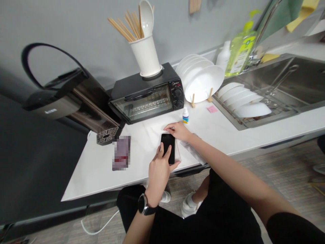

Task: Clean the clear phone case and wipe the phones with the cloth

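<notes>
A black phone-like slab (168,144) lies on the white counter (142,149). My left hand (160,166), with a watch on its wrist, rests on the slab with its fingers spread apart. At the slab's top edge is my right hand (178,131), its thumb and fingertips drawn close together; what they hold, if anything, is too small to make out. A thin, pale clear sheet (177,152) shows beside the slab, partly under it. More clear plastic (194,152) lies beneath my right forearm. Beyond my right hand a small white bottle (185,115) stands upright.
A toaster oven (149,101) stands behind, bearing a utensil holder (146,56). Left are a drinks machine (88,108) and a blurred-out purple item (122,154). Racked plates (203,83), a pink note (212,109), a soap bottle (240,54) and a sink (302,84) are right.
</notes>
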### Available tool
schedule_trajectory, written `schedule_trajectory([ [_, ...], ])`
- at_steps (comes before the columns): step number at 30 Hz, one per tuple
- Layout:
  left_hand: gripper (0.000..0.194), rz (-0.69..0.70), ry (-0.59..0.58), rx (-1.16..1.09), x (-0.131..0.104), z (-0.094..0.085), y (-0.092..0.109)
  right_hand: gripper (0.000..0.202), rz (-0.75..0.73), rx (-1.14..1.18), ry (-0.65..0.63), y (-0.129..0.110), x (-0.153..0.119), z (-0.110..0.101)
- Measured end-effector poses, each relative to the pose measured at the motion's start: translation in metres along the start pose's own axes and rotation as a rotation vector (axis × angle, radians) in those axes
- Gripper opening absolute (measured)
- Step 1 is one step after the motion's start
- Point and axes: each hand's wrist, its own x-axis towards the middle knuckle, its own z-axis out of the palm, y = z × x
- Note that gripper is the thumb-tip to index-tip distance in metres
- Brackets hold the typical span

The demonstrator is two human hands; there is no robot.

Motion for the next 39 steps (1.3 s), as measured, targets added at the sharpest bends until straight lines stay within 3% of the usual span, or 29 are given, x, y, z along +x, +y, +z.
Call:
schedule_trajectory([
  [7, 0.048, -0.045, 0.029, 0.348, -0.002, 0.002, 0.018, 0.02, 0.023, -0.062, 0.003, 0.004, 0.003, 0.006],
  [12, 0.048, -0.014, 0.039, 0.477, 0.0, 0.001, 0.022, 0.021, 0.045, -0.138, 0.024, -0.006, 0.0, 0.003],
  [25, 0.053, -0.102, 0.095, 0.472, -0.002, 0.027, 0.025, 0.036, 0.135, -0.334, 0.059, -0.009, -0.004, 0.005],
  [39, 0.048, -0.083, 0.128, 0.352, -0.007, 0.016, 0.008, 0.043, 0.188, -0.366, 0.081, -0.004, 0.0, 0.01],
])
